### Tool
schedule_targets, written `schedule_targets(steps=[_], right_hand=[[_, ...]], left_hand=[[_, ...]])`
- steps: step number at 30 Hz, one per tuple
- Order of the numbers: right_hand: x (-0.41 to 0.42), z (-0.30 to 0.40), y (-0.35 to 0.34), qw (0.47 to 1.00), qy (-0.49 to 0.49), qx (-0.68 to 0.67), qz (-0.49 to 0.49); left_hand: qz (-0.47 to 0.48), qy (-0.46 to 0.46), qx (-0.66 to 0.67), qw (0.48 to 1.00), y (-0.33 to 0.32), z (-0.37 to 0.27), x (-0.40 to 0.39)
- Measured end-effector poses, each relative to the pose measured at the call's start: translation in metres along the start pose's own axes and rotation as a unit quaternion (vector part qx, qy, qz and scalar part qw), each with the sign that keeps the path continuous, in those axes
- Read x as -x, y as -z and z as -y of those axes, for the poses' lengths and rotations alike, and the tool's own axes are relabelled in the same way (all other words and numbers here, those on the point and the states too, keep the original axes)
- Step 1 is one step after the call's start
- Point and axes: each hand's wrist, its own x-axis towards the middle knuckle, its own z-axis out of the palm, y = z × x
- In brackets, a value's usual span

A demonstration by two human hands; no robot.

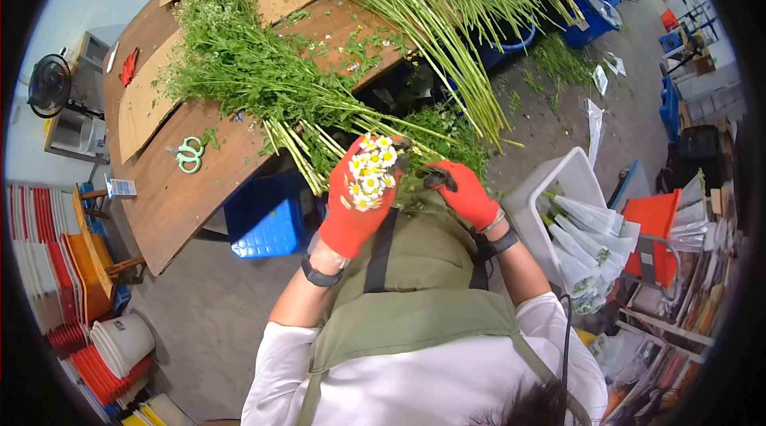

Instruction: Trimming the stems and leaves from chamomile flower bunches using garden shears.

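Observation:
My left hand (353,198), in an orange-red glove with dark fingertips, is closed around a bunch of white daisy-like flowers (372,172) with yellow centres. The heads face up toward me, and the hand hides most of their stems. Close by on the right is my right hand (467,192), gloved alike, its fingers bent beside blurred greenery (416,189). Whether it grips any of that greenery cannot be made out. Beyond both hands, a leafy bundle of cut flower stems (257,73) lies on the wooden table (197,204), its stem ends jutting over the edge.
Green-handled scissors (190,155) lie on the table near cardboard sheets (143,109). Long bare stems (455,37) overhang the far edge. A blue crate (263,216) stands under the table. At right, a white bin (526,204) holds wrapped bouquets (589,240).

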Motion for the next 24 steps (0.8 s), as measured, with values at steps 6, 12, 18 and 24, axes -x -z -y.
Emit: schedule_targets(steps=[6, 12, 18, 24], right_hand=[[0.014, -0.017, -0.013, 1.0, 0.011, 0.013, -0.025], [0.013, -0.017, -0.015, 1.0, 0.016, 0.005, -0.011], [0.017, -0.026, -0.024, 0.999, 0.033, 0.0, -0.033], [0.017, -0.025, -0.02, 1.0, 0.011, -0.006, 0.008]], left_hand=[[0.077, 0.028, 0.076, 0.994, -0.007, -0.011, 0.002], [0.062, -0.005, 0.035, 0.997, -0.008, -0.014, 0.001], [0.054, 0.018, 0.055, 0.997, -0.01, -0.004, 0.006], [-0.007, -0.089, -0.059, 0.994, -0.018, 0.005, 0.009]])
